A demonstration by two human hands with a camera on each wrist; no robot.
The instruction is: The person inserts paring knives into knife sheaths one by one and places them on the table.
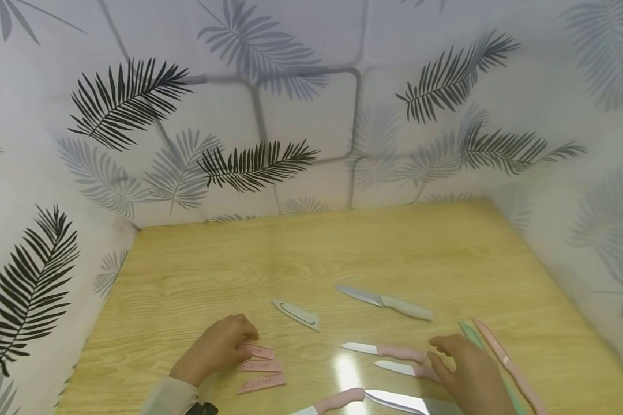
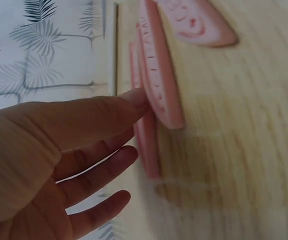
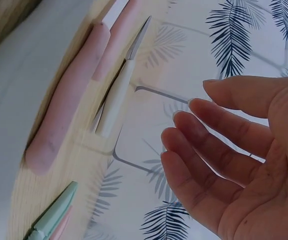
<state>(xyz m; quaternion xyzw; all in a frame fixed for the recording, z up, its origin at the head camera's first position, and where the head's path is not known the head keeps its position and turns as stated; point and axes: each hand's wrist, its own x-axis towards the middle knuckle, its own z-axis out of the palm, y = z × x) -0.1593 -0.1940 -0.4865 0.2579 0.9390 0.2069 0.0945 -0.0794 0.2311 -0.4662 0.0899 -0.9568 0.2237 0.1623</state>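
From the near middle, bare wood runs at twelve o'clock to the table [image 1: 213, 265] edge. Pale sheath [image 1: 295, 314] at ten and pale-handled knife [image 1: 405, 307] at one interrupt. Left hand [image 1: 219, 347], at nine, touches the top pink sheath [image 1: 262, 351] (whether pinching, I cannot tell); right hand [image 1: 469, 369], at three, holds nothing.

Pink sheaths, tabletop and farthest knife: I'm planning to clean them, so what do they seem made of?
Pink sheaths: probably matte plastic, given the moulded lettering.
Tabletop: smooth wood or wood-look laminate; it shows grain and glare.
Farthest knife: grey blade likely metal, by its sheen; pale handle perhaps plastic, being evenly coloured.
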